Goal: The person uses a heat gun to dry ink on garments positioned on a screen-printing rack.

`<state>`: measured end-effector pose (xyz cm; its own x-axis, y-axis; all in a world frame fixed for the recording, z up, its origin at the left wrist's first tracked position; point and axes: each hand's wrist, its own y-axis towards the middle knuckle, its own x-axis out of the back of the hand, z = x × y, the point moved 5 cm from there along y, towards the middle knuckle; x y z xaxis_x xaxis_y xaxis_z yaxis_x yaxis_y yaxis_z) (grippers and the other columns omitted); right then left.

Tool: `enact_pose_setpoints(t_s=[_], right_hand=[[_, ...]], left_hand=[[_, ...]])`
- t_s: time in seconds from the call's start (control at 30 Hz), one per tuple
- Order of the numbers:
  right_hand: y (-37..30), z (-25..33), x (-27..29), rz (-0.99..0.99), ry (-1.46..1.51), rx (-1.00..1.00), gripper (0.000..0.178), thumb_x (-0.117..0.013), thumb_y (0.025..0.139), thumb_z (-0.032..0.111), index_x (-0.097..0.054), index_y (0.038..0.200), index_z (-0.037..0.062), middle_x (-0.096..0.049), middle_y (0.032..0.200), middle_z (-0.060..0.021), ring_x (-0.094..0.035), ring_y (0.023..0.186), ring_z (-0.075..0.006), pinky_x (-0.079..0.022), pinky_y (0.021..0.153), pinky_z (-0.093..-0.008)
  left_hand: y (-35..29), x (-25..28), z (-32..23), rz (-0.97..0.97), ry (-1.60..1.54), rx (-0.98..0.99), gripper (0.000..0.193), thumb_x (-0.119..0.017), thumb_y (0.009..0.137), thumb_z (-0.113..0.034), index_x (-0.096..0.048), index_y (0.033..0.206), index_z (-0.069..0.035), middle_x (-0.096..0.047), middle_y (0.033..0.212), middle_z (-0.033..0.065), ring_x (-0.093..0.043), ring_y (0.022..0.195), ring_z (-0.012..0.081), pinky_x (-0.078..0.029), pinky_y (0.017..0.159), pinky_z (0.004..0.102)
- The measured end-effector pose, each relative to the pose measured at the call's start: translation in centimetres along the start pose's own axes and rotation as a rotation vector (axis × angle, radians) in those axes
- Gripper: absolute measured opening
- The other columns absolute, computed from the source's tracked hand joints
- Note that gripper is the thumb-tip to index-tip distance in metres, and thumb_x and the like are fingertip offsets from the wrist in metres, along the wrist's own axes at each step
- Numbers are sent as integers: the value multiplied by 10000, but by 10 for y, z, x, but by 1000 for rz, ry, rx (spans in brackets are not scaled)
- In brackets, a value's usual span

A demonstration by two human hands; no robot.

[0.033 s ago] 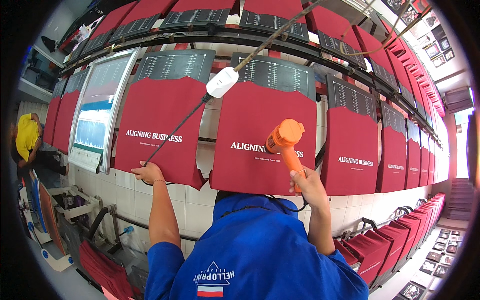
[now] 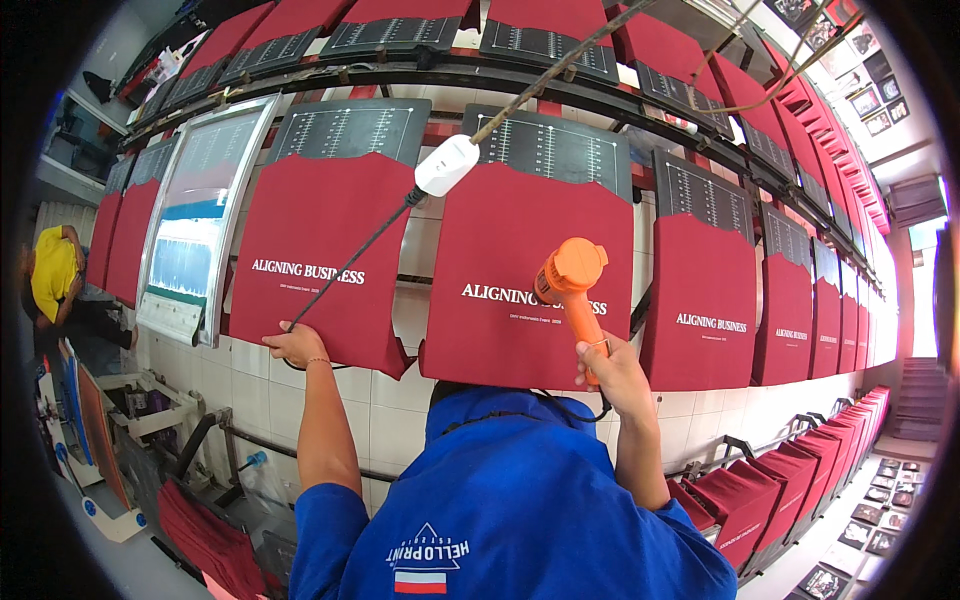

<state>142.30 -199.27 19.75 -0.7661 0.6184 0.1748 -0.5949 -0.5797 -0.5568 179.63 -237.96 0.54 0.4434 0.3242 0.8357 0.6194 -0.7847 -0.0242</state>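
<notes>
An orange heat gun [image 2: 580, 265] is in my right hand [image 2: 618, 378], fingers wrapped round its handle. Its head hangs over the white print of a dark red shirt [image 2: 500, 230] stretched on a flat board, covering part of the lettering. At the lower edge of the neighbouring red shirt [image 2: 325, 215], my left hand [image 2: 298, 345] is closed on a black power cord [image 2: 372, 240]. That cord slants up across the shirt to a white plug connector [image 2: 447, 166], which hangs from a cable overhead. Some of my left fingers are hidden.
A framed printing screen [image 2: 190, 220] leans over boards at the left. More shirt-covered boards [image 2: 702, 290] run along the right, with another row [image 2: 740, 500] behind. A metal rail [image 2: 400, 65] crosses the far side. A person in yellow [image 2: 55, 275] is at far left.
</notes>
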Motion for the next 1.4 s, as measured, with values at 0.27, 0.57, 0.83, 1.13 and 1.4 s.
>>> enact_pose_setpoints(t_s=[0.27,0.57,0.83,1.13,1.4], right_hand=[[2,7,-9,25,17,-41,289,-609,962,310,-587,1004,25,-596,732,-4,-609,608,-91,-455,489,-220],[11,6,-20,87,63,-78,286,-609,960,303,-592,1009,22,-597,736,-10,-616,617,-95,-460,503,-231],[15,15,-31,110,81,-73,283,-622,955,316,-583,975,37,-597,728,-12,-617,607,-105,-461,504,-242],[15,24,-51,89,-12,-31,312,-634,949,330,-587,987,24,-605,738,-18,-623,616,-110,-466,517,-238],[12,36,-59,118,-114,-26,323,-630,947,339,-601,1008,23,-601,758,-11,-620,628,-101,-473,534,-241]], left_hand=[[-4,2,-5,11,12,15,689,-425,1011,-404,-221,1499,37,-360,1429,263,-522,1220,426,-480,982,485],[-4,7,-8,-4,12,17,664,-432,1016,-371,-212,1497,31,-337,1439,256,-562,1169,422,-505,951,476],[-6,11,-10,21,13,35,653,-415,1022,-368,-207,1499,26,-314,1461,242,-566,1166,420,-505,951,479],[-11,17,-15,44,-21,42,662,-419,1020,-365,-194,1502,30,-303,1468,244,-556,1177,423,-503,961,477],[-5,10,-8,36,-30,14,683,-446,1014,-360,-181,1507,31,-301,1460,247,-550,1182,429,-512,949,475]])
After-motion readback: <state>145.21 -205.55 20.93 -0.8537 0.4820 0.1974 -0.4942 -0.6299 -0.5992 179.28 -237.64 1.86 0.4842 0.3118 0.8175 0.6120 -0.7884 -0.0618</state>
